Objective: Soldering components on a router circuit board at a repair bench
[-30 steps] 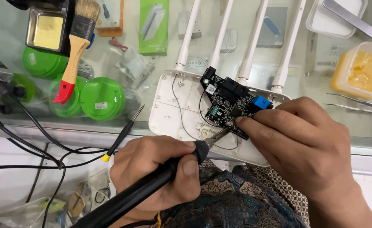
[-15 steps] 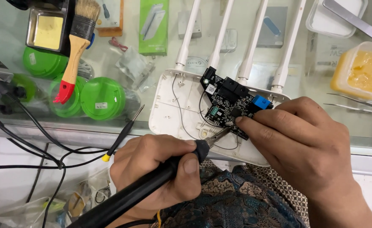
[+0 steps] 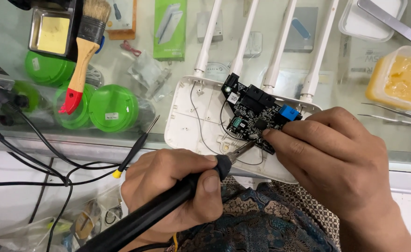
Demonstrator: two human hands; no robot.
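My left hand point(image 3: 173, 186) grips a black soldering iron point(image 3: 163, 212); its metal tip reaches the lower edge of a black circuit board point(image 3: 254, 114). The board carries a blue part and black sockets and lies tilted in an opened white router shell point(image 3: 187, 126) with several white antennas point(image 3: 243, 39) pointing away. My right hand point(image 3: 336, 163) holds the board's right side, fingertips pressing on its lower corner. Thin black wires run from the board across the shell.
A red-handled brush point(image 3: 81, 65) leans over green round containers point(image 3: 112, 107). A small screwdriver point(image 3: 135, 147) lies at the glass counter's edge. Black cables point(image 3: 23, 135) trail at left. A yellow-filled plastic tub point(image 3: 404, 79) and tweezers point(image 3: 392, 116) sit at right.
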